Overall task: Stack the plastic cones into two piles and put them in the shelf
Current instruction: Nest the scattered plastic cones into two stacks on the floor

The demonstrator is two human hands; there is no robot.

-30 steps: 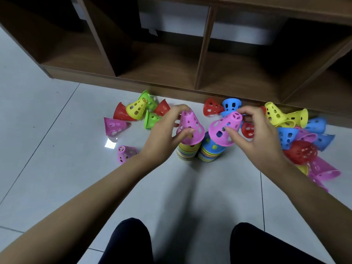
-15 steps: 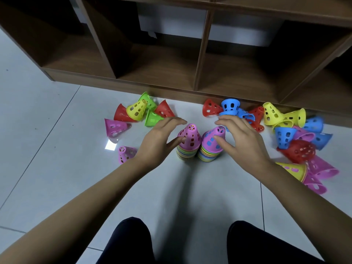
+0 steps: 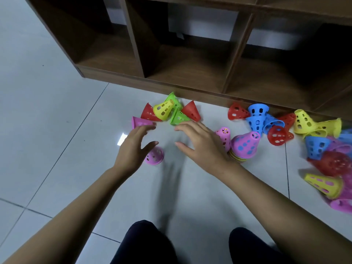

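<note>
Head view: your left hand (image 3: 133, 149) and right hand (image 3: 200, 143) hover spread, holding nothing, over glossy tiles (image 3: 57, 111). Perforated plastic cone piles (image 3: 244, 145) stand just beside your right hand; loose cones (image 3: 163, 110) lie before the wooden shelf (image 3: 190, 77).

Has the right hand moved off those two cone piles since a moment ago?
Yes. The right hand was at the two piles; now it lies left of them, open, reaching toward the green cone.
</note>
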